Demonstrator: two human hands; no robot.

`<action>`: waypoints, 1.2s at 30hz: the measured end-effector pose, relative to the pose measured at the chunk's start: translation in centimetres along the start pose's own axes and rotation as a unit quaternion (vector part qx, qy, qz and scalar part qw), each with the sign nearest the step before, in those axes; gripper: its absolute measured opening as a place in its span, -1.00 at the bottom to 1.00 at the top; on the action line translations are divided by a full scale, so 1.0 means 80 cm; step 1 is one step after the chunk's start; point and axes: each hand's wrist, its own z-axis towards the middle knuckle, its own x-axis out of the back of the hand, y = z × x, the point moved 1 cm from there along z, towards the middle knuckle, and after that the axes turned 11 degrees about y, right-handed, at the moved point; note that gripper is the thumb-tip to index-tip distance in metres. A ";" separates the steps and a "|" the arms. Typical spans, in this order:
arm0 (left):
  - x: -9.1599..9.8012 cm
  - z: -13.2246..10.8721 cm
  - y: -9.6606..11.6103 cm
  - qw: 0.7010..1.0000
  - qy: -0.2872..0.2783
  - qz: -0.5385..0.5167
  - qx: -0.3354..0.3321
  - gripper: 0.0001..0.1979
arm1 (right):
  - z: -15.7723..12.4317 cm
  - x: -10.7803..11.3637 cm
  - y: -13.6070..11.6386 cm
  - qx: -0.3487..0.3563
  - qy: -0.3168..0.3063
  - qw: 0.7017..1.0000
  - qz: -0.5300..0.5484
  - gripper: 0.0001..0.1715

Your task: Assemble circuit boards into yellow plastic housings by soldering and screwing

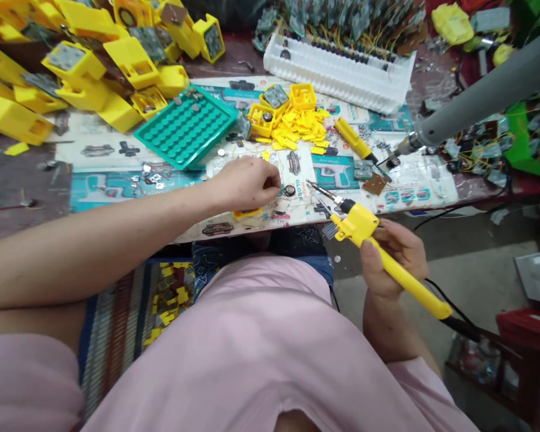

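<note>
My right hand (pixel 393 255) is wrapped round the handle of a yellow soldering iron (pixel 360 225), with its metal tip pointing up and left over the paper-covered table edge. My left hand (pixel 251 185) is closed, its fingers curled down near the table; whatever may be in them is hidden. A small round dark part (pixel 289 190) lies just right of the left fingertips. Partly covered by that hand is a yellow plastic housing (pixel 247 213). Beyond it sits a heap of small yellow plastic pieces (pixel 297 127), with open yellow housings (pixel 302 96) beside it.
A green tray (pixel 186 127) with round pockets stands left of centre. Yellow housings (pixel 83 84) are piled at the back left. A white foam rack (pixel 337 75) holds wired circuit boards. From the right, a grey tube-shaped tool (pixel 472 90) angles down to the table, near a yellow-handled tool (pixel 353 138).
</note>
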 end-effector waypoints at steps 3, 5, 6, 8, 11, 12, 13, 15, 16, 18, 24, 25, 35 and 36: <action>-0.001 0.000 0.001 1.000 -0.007 0.013 -0.006 -0.67 | -0.005 0.004 -0.003 0.081 -0.034 0.996 -0.030 -0.49; -0.003 0.000 0.003 1.000 -0.016 0.013 -0.013 -0.67 | -0.004 0.006 -0.008 0.132 -0.070 0.989 -0.020 -0.49; -0.004 0.000 0.004 1.000 -0.019 0.013 -0.014 -0.66 | -0.002 0.007 -0.012 0.151 -0.091 0.984 -0.017 -0.51; -0.006 -0.001 0.005 1.000 -0.020 0.015 -0.014 -0.66 | 0.004 0.008 -0.020 0.181 -0.137 0.974 -0.027 -0.57; -0.008 -0.001 0.006 1.000 -0.016 0.014 -0.014 -0.66 | 0.014 0.006 -0.033 0.225 -0.176 0.956 -0.058 -0.63; -0.008 -0.001 0.006 1.000 -0.015 0.011 -0.014 -0.66 | 0.017 0.004 -0.037 0.236 -0.181 0.953 -0.065 -0.64; -0.008 -0.001 0.006 1.000 -0.013 0.008 -0.013 -0.66 | 0.019 0.003 -0.039 0.244 -0.185 0.950 -0.069 -0.64; -0.007 -0.001 0.006 1.000 -0.010 0.003 -0.008 -0.67 | 0.021 0.000 -0.043 0.251 -0.199 0.944 -0.075 -0.65; -0.007 -0.001 0.006 1.000 -0.008 0.002 -0.006 -0.67 | 0.022 -0.001 -0.045 0.253 -0.208 0.942 -0.079 -0.64; -0.007 -0.001 0.006 1.000 -0.006 0.003 -0.004 -0.67 | 0.023 -0.004 -0.047 0.254 -0.221 0.938 -0.082 -0.64; -0.009 0.000 0.007 1.000 -0.010 0.015 -0.005 -0.65 | 0.031 -0.009 -0.053 0.276 -0.222 0.933 -0.066 -0.70; -0.010 0.000 0.007 1.000 -0.010 0.018 -0.002 -0.65 | 0.032 -0.010 -0.053 0.278 -0.224 0.932 -0.068 -0.71; -0.011 -0.002 0.009 1.000 0.003 0.027 0.006 -0.64 | 0.044 -0.009 -0.061 0.299 -0.274 0.909 -0.095 -0.77; -0.011 -0.002 0.010 1.000 0.002 0.028 0.009 -0.65 | 0.046 -0.008 -0.063 0.295 -0.283 0.907 -0.102 -0.77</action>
